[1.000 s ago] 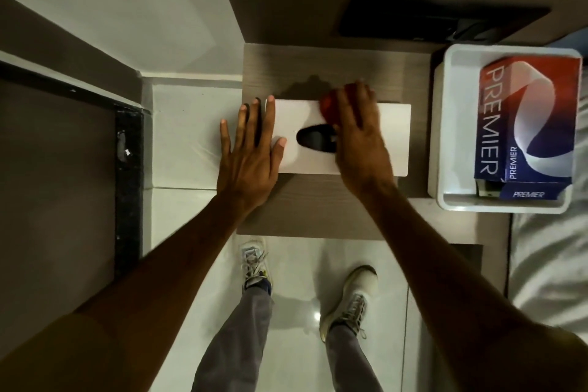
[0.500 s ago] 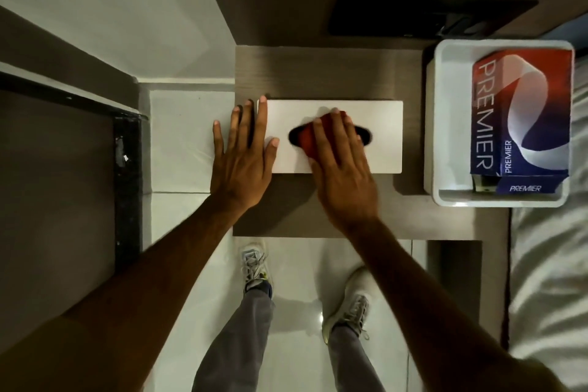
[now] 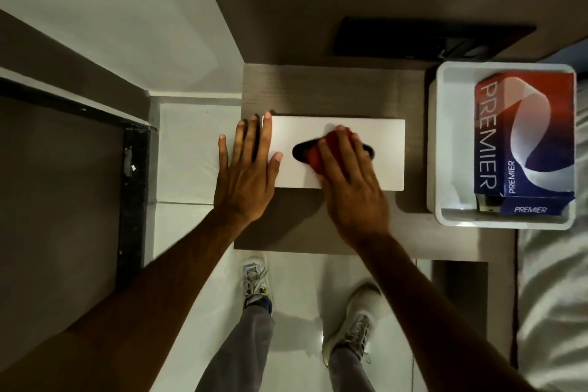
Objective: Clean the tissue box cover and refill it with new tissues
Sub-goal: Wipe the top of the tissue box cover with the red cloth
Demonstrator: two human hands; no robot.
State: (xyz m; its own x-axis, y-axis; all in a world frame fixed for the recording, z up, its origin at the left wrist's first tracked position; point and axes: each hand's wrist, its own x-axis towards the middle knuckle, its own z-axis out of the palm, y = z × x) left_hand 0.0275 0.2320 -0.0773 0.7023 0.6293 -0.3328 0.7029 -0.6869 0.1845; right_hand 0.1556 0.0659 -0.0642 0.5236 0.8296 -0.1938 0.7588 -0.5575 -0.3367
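A white tissue box cover lies flat on a brown wooden side table, its dark oval slot facing up. My left hand rests flat against the cover's left end, fingers spread, thumb on top. My right hand presses a red cloth onto the top, over the middle of the slot. To the right, a red, white and blue PREMIER tissue box lies inside a white tray.
A dark flat object lies on the surface behind the table. A bed with white linen is at the right edge. White floor tiles and my two feet in sneakers are below the table's front edge. A dark panel stands at the left.
My right hand has slid the red cloth from the cover's far edge down over the slot, then slightly right. The left hand has stayed at the cover's left end.
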